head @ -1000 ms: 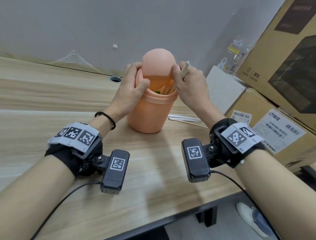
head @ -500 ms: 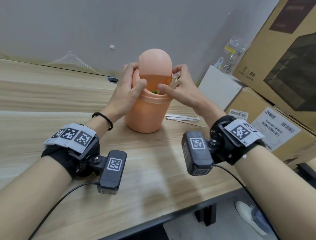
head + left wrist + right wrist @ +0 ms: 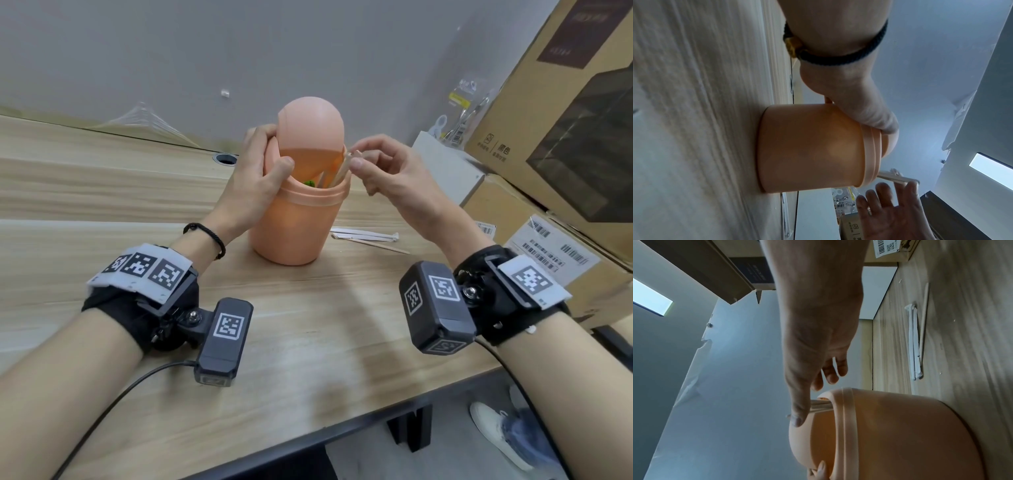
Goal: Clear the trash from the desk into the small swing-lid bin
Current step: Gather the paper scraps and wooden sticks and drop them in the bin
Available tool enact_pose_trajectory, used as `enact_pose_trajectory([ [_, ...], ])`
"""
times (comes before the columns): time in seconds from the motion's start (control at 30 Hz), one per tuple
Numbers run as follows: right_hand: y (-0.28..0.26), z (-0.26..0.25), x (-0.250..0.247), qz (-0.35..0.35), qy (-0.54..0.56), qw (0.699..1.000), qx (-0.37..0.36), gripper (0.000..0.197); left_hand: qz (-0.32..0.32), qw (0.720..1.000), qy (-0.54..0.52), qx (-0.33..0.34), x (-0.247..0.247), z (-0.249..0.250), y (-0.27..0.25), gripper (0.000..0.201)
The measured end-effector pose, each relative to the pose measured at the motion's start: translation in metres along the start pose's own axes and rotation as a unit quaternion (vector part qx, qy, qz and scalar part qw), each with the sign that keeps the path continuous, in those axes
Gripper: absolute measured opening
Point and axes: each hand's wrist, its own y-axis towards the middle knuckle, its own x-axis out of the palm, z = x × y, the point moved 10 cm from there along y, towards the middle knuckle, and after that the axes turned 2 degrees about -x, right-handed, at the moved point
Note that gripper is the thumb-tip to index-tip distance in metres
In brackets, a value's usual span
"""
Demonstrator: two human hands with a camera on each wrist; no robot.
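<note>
A peach swing-lid bin (image 3: 291,233) stands mid-desk. My left hand (image 3: 255,174) curls round its top from the left, and the thumb pushes the swing lid (image 3: 310,123) inward. Wooden sticks (image 3: 339,173) lean out of the open slot at the bin's right rim, with something green (image 3: 310,183) inside beside them. My right hand (image 3: 387,171) pinches the sticks' upper ends between thumb and forefinger. The right wrist view shows the thumb against the sticks (image 3: 821,406) at the bin's (image 3: 900,434) rim. The left wrist view shows the bin (image 3: 809,149) and sticks (image 3: 896,177).
A white paper wrapper (image 3: 363,234) and a loose wooden stick (image 3: 376,245) lie on the desk just right of the bin. Cardboard boxes (image 3: 565,120) and a white box (image 3: 445,168) crowd the right side. A cable hole (image 3: 225,158) sits behind the bin.
The right hand has brought the sticks down into the slot and now sits higher and further right at their upper ends. The left hand still holds the lid pushed in.
</note>
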Motion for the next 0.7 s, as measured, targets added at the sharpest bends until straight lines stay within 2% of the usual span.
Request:
enact_pose_trajectory([
  [0.03, -0.001, -0.003, 0.004, -0.011, 0.011, 1.000, -0.008, 0.013, 0.001, 1.000, 0.000, 0.000, 0.000, 0.000, 0.000, 0.043],
  [0.1, -0.003, -0.007, 0.012, -0.030, 0.020, 0.999, -0.011, 0.011, 0.002, 1.000, -0.003, 0.002, 0.001, 0.000, 0.000, 0.042],
  [0.43, 0.001, -0.017, 0.030, -0.053, -0.075, 0.996, -0.002, 0.029, 0.002, 1.000, -0.004, -0.001, 0.001, 0.002, 0.000, 0.033],
  [0.7, 0.014, -0.010, 0.009, 0.022, -0.141, 0.990, 0.020, 0.027, 0.000, 1.000, -0.002, -0.009, 0.000, 0.002, -0.001, 0.033],
])
